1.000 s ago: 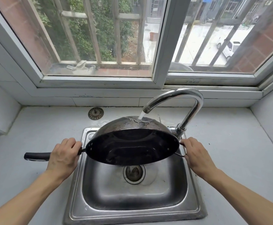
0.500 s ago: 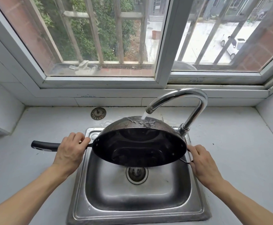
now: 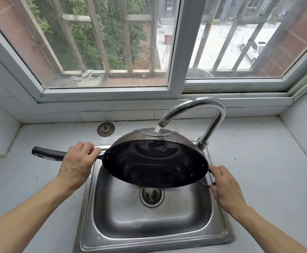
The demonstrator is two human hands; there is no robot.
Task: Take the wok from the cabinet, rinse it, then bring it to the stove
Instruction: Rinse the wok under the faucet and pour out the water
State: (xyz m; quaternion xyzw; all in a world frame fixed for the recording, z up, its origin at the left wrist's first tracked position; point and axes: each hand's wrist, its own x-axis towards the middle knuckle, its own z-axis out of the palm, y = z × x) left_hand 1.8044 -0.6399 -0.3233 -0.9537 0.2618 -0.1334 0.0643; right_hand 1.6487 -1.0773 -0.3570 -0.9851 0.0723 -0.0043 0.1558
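The round, dark metal wok (image 3: 155,162) is held tipped on edge above the far half of the square stainless-steel sink (image 3: 150,240), its blackened hollow turned toward the viewer and its rounded back turned up under the curved chrome tap (image 3: 197,106). A stream of water is seen landing on that upturned back, near the top. The long black handle (image 3: 47,154) is gripped close to the pan by the left hand (image 3: 77,164), fingers curled over it. The thin wire loop on the opposite rim is pinched by the right hand (image 3: 224,187), though how firmly it is held cannot quite be made out.

For a thorough rinse, the wok is best rotated slowly between the two grips so the stream is swept across the whole back, and kept over the basin so runoff is caught.

No pooled water is visible in the wok. The sink holds only a wet film around its round metal drain strainer (image 3: 151,195). A spare strainer disc (image 3: 106,129) lies on the grey counter (image 3: 258,161) beyond the sink's far left corner.
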